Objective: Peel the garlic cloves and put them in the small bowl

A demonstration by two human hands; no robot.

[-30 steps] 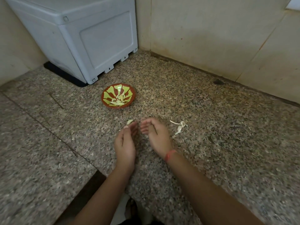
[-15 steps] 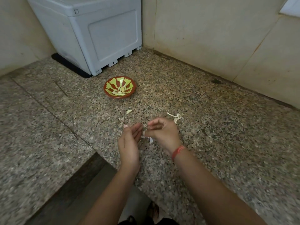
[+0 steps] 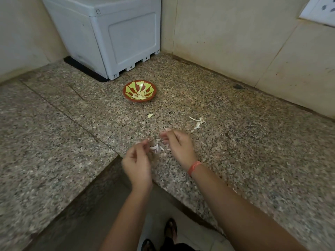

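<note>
Granite counter | left hand and right hand, fingers curled, pinch a half-skinned garlic clove between them; blur hides the exact grip | small bowl at 12 o'clock, peeled cloves inside | risk: the slippery clove could pop free over the near edge.

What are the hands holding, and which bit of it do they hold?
A garlic clove with loose skin, seemingly pinched between the left hand and the right hand. Blur hides which end each grip takes.
</note>
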